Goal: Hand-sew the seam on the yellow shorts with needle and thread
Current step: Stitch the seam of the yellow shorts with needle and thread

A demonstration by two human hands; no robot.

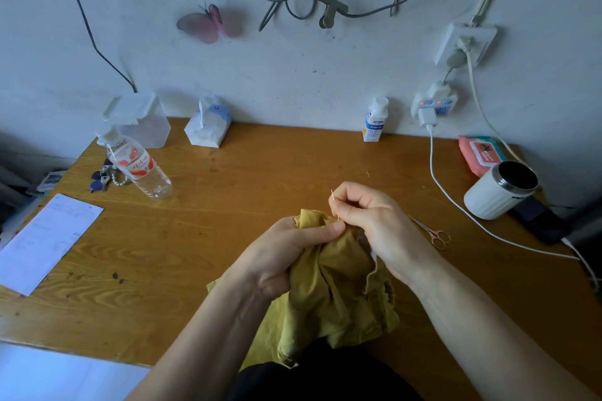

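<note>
At the near edge of a wooden table (228,205), yellow shorts (335,286) sit bunched up, their lower part drooping toward the person's lap. A stitch appears to be under way. It would go best with the seam held taut and the needle drawn straight through, close to the fabric edge and clear of the thumb.

The left hand (293,251) grips a fold of the cloth, fingers curled round it and thumb pressed flat along the top. Just beyond, the right hand (371,221) pinches a thin needle (335,205) between thumb and forefinger, other fingers curled in. The needle is tilted, with its lower end at the cloth. No thread can be made out.

Small scissors (433,233) lie to the right. Farther back stand a white cup (498,192) and a water bottle (140,169).
</note>
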